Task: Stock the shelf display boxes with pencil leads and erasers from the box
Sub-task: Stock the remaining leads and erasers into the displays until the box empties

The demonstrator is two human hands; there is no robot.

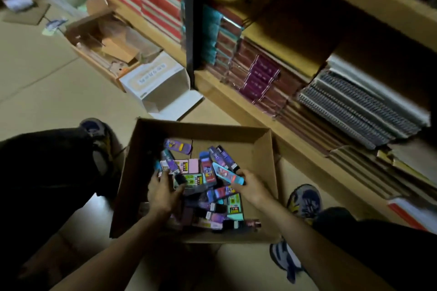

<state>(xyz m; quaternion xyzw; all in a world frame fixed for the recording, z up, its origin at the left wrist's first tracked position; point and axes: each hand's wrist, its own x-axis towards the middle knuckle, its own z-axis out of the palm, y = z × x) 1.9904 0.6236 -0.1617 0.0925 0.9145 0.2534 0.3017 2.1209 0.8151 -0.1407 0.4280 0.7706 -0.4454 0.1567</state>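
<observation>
An open cardboard box (264, 163) sits on the floor between my knees, holding several small colourful packs of pencil leads and erasers (212, 198). My left hand (163, 192) is inside the box at its left side and grips a few purple and blue packs (171, 168). My right hand (251, 188) reaches in from the right and pinches a light-blue pack with red print (227, 173) by its end. An empty white display box (156, 82) lies open on the floor beyond the cardboard box.
Wooden shelves (236, 99) on the right hold stacked notebooks and spiral pads (359, 106). A second cardboard tray with scraps (106, 42) lies at the back left. My shoes (305, 201) flank the box on the beige floor.
</observation>
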